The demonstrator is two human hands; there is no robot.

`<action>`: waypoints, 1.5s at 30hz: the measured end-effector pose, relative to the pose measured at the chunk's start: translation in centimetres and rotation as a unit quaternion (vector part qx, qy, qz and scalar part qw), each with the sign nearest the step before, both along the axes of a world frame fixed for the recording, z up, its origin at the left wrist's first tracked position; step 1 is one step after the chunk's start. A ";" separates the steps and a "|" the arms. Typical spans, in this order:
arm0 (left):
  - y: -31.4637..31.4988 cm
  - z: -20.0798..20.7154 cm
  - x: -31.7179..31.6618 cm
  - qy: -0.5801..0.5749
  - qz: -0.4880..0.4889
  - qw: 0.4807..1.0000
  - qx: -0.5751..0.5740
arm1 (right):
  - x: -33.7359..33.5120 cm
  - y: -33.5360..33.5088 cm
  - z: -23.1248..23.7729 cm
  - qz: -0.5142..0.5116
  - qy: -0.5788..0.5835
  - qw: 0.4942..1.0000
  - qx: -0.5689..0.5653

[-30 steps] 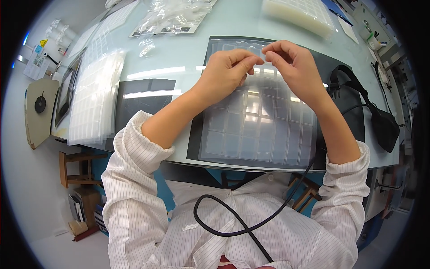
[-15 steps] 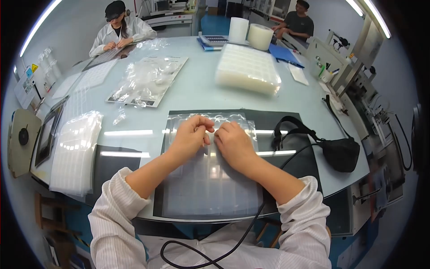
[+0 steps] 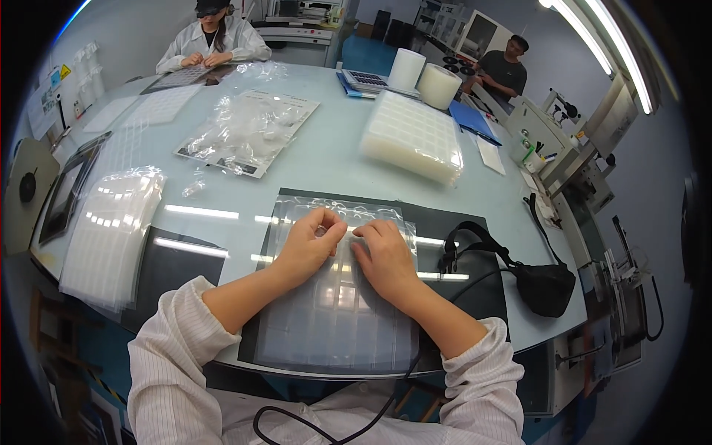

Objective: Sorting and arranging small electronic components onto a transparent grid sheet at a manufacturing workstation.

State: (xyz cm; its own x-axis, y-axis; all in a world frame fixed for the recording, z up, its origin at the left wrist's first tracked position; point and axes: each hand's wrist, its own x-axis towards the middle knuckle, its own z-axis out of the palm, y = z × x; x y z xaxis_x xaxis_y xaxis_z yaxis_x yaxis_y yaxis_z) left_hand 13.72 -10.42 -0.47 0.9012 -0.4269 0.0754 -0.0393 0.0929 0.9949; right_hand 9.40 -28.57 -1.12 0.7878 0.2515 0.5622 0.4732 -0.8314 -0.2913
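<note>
A stack of clear plastic sheets (image 3: 334, 326), divided into rows of square pockets, lies in front of me on a dark mat (image 3: 463, 300). Over its upper part, my left hand (image 3: 315, 241) is closed in a pinch, thumb against index finger; whatever is between the tips is too small to make out. My right hand (image 3: 384, 256) rests beside it on the sheets, fingers bent, thumb apart from them, nothing visible in its grasp. A narrow gap separates the two hands.
More pocketed sheets (image 3: 115, 233) are stacked at left. Beyond lie a bag of clear plastic pieces (image 3: 245, 130), a thick white sheet stack (image 3: 411, 137) and two rolls (image 3: 406, 70). A black pouch (image 3: 545, 288) with a strap sits right. A co-worker (image 3: 211, 44) works across the table.
The whole view has tilted slightly. My right thumb has come away from its fingers, and these have spread a little. My left hand keeps its pinch near the same spot.
</note>
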 end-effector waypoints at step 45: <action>-0.4 -0.2 -0.2 -0.046 -0.050 0.996 0.051 | -0.9 -2.8 0.1 -0.024 0.026 0.999 0.037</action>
